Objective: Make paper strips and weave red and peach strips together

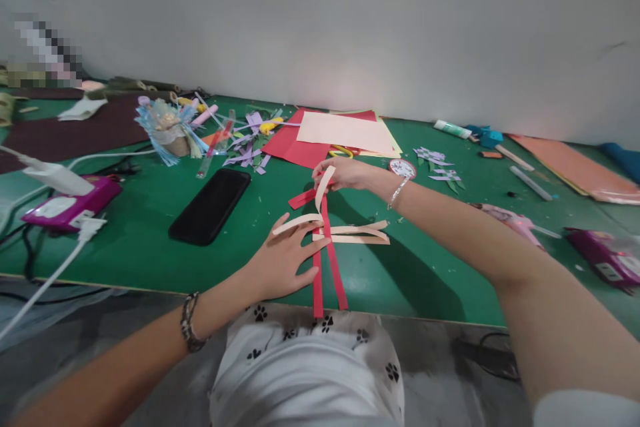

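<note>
Cream paper strips [360, 238] and red paper strips [335, 273] cross each other at the near edge of the table in front of me. My left hand [287, 260] lies with fingers spread over the crossing, its fingertips on the strips. Just beyond it, my right hand [345, 175] is closed in a pinch on a red strip that rises from the crossing. One cream strip stands up curved against the right fingers, and another bends over the left fingers. The fingertips of my right hand are partly hidden.
A black phone [210, 207] lies to the left, near a purple power strip [75, 200] with white cables. Behind are stacked paper sheets [345, 131], yellow scissors [341, 151] and purple scraps [245, 150]. A glue stick [453, 129] and orange sheets [580, 167] lie right.
</note>
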The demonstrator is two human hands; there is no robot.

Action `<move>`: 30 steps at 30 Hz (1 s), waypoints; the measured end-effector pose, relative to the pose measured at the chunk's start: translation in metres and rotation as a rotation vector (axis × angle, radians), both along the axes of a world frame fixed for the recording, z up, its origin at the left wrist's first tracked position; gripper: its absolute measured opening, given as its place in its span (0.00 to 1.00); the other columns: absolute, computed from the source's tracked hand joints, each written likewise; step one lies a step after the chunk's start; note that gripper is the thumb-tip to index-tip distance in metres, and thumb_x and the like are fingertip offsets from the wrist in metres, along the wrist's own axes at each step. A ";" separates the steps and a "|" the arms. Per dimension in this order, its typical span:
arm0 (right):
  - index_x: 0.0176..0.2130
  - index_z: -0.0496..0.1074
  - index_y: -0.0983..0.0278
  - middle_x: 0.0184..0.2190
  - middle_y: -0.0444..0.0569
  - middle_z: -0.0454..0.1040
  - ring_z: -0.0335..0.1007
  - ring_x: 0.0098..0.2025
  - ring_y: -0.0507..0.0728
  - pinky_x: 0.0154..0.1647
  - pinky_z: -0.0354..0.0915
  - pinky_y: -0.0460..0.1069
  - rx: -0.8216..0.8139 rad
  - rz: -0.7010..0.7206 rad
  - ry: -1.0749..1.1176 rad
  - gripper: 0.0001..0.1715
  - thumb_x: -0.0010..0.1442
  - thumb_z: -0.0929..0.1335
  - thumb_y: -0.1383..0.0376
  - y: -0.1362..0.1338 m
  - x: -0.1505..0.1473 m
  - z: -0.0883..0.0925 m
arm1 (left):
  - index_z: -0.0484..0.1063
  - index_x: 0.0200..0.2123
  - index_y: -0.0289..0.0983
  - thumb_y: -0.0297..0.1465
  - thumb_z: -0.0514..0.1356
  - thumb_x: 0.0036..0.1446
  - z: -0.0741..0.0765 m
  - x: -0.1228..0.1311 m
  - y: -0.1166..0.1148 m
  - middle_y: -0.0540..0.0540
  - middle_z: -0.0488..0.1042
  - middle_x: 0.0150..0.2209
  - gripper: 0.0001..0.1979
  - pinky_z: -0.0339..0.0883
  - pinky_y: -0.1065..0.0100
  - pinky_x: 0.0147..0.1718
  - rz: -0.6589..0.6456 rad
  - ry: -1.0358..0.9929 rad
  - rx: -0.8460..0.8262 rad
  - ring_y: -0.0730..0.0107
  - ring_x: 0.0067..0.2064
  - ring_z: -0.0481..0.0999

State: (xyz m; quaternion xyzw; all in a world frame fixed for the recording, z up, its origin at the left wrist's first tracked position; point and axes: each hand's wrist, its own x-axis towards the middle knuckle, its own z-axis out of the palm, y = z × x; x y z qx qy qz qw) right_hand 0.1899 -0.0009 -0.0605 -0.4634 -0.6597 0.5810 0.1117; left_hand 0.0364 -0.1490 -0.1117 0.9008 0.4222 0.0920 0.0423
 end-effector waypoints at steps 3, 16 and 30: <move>0.22 0.68 0.65 0.16 0.44 0.68 0.62 0.19 0.47 0.18 0.59 0.41 0.026 -0.039 -0.102 0.09 0.46 0.63 0.76 0.006 0.000 0.001 | 0.60 0.52 0.44 0.36 0.48 0.54 0.000 0.000 0.000 0.41 0.59 0.55 0.20 0.52 0.50 0.50 0.007 0.015 -0.018 0.57 0.56 0.58; 0.24 0.70 0.66 0.23 0.47 0.72 0.69 0.28 0.50 0.34 0.67 0.46 0.128 0.143 -0.046 0.01 0.47 0.68 0.71 0.019 -0.008 0.032 | 0.61 0.52 0.44 0.37 0.47 0.56 -0.004 -0.002 0.000 0.44 0.58 0.57 0.20 0.40 0.52 0.56 -0.028 -0.024 0.082 0.63 0.56 0.58; 0.56 0.51 0.63 0.55 0.56 0.55 0.65 0.40 0.54 0.39 0.63 0.49 0.883 0.353 -0.176 0.34 0.51 0.65 0.66 -0.045 -0.014 0.033 | 0.61 0.52 0.44 0.39 0.45 0.57 -0.010 -0.003 0.001 0.44 0.59 0.57 0.21 0.41 0.51 0.55 -0.023 -0.047 0.119 0.61 0.55 0.59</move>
